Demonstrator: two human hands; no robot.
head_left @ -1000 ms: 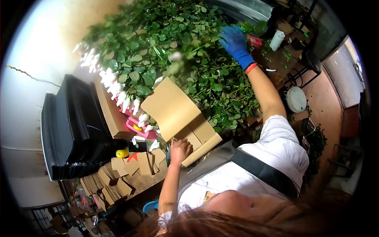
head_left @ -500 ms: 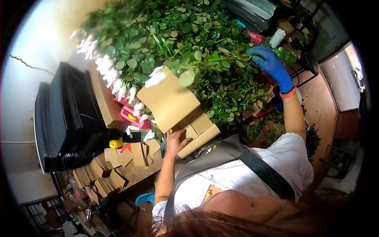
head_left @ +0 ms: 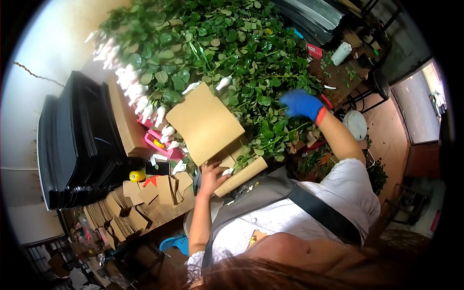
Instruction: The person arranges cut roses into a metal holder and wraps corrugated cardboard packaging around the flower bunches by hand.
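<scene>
My bare left hand [head_left: 210, 178] rests on a sheet of corrugated cardboard [head_left: 205, 124], fingers apart near its rolled front edge [head_left: 242, 177]. By its fingertips is a rose bud in a white sleeve [head_left: 228, 171], with a leafy stem [head_left: 256, 151] lying across the cardboard to the right. My right hand [head_left: 304, 105], in a blue glove with a red cuff, is over the right side of a big heap of leafy rose stems [head_left: 227, 43]. Motion smears its fingers, so whether it grips anything is unclear. Another white-sleeved bud [head_left: 224, 83] lies just beyond the cardboard.
White-sleeved buds [head_left: 133, 87] line the heap's left side. Black panels [head_left: 82, 140] stand at left. Small cardboard pieces [head_left: 166, 189], a yellow tape roll [head_left: 137, 176], a phone [head_left: 158, 168] and a pink plastic object [head_left: 162, 144] lie nearer. A white bottle [head_left: 341, 53] is at far right.
My right hand has come left and down, toward me. The rose stem it held up is no longer raised; a rose now lies on the cardboard by my left hand, which stays nearly in place.
</scene>
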